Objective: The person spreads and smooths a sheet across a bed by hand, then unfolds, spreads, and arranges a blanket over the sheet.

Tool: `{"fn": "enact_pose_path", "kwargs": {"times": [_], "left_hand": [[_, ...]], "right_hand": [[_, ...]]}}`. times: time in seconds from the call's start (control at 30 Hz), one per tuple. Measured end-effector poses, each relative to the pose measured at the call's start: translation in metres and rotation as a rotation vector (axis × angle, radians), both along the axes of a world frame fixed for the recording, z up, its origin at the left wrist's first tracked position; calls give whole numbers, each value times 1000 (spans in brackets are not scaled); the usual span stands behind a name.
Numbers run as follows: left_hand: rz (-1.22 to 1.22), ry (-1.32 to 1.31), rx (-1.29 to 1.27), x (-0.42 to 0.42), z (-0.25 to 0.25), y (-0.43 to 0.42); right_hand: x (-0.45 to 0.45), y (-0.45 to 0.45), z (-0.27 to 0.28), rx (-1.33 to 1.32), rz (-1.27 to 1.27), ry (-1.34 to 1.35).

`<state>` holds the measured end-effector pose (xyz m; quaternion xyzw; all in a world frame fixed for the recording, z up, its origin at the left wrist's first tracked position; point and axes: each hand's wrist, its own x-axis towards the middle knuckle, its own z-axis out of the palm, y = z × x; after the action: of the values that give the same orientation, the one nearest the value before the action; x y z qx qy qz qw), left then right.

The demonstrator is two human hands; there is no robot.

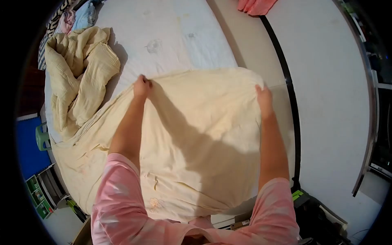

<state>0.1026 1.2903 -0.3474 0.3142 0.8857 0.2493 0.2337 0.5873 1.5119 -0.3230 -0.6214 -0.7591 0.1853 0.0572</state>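
Note:
A pale yellow bed sheet (212, 122) with a small embroidered flower near its lower part covers the near end of the bed. My left hand (142, 87) is closed on the sheet's far edge, and folds run down from its grip. At the bed's right side my right hand (264, 98) pinches the sheet by its far right corner. Beyond the sheet's edge the white mattress (163, 36) lies bare, with a few grey stains. My shadow falls across the cloth between both arms.
A bunched yellow cloth (79, 77) lies on the bed's left side. Behind it are folded fabrics (83, 16). A green plastic chair (42, 136) stands left of the bed. Pink fabric (256, 6) shows at the top, and a white wall (322, 90) with black trim runs along the right.

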Motion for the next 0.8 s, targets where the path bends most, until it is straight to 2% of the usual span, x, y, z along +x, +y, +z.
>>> {"fn": "enact_pose_path", "kwargs": {"times": [0.03,0.1,0.13,0.17,0.23,0.3,0.33,0.37,0.43,0.5,0.57,0.8], "left_hand": [[89,-83,105,-7,-1,7],[-17,-330,364,-20,-42,9],[-71,-451,495,-17,-41,10],[-103,-413,474,-10,-41,8],[-167,-343,436,47,12,-4],[-397,15,186,86,13,-46],[-596,209,45,108,6,-80],[-586,164,-27,139,16,-109],[-424,17,-503,200,47,-148],[-372,-59,-689,224,59,-158],[-450,128,-720,237,39,-166],[-467,158,-892,241,25,-156]], "right_hand": [[0,12,1,79,-26,116],[-18,24,7,-234,-386,720],[-25,32,8,-392,-569,1021],[-27,37,-16,-331,-512,1058],[-17,46,-90,-202,-395,1122],[-58,-4,-45,101,-217,521],[-67,-28,-37,117,-123,358],[-75,-47,-34,134,-25,196],[-82,-84,-52,-23,74,-101],[-79,-96,-57,53,81,-120],[-84,-98,-61,79,87,-133],[-83,-89,-58,18,88,-143]]}}
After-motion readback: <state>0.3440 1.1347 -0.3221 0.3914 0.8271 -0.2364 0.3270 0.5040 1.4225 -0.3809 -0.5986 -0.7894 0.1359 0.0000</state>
